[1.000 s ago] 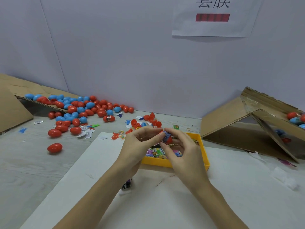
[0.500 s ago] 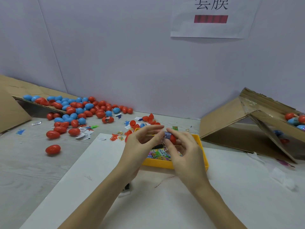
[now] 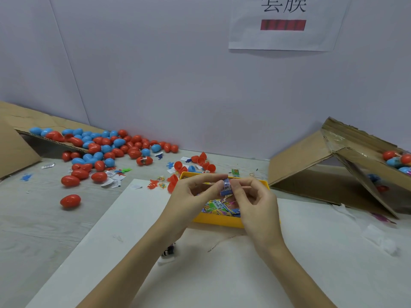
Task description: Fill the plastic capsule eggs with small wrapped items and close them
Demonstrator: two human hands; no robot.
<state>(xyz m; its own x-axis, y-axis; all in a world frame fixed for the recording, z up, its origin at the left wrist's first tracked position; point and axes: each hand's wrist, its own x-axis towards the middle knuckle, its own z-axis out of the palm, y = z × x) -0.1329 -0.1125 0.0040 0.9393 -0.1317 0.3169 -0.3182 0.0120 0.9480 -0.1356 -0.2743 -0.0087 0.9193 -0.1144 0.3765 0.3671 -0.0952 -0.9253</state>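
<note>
My left hand (image 3: 189, 196) and my right hand (image 3: 255, 203) meet above the yellow tray (image 3: 219, 221). Between their fingertips they pinch a small blue wrapped item (image 3: 226, 186) with a barcode on it. Any egg half under my fingers is hidden. The tray holds several colourful wrapped items (image 3: 219, 206). Open red egg halves (image 3: 201, 162) lie just behind the tray. A pile of closed red and blue eggs (image 3: 106, 147) spreads across the back left of the table.
A tilted cardboard box (image 3: 333, 165) at the right holds more eggs (image 3: 398, 160). A cardboard flap (image 3: 15, 143) stands at the far left. A lone red egg (image 3: 70, 201) lies left of the white board (image 3: 222, 274). Paper scraps (image 3: 111, 178) litter the table.
The red egg half seen between my fingers earlier no longer shows; only the blue wrapped item is visible. Both hands stay over the tray with small finger shifts.
</note>
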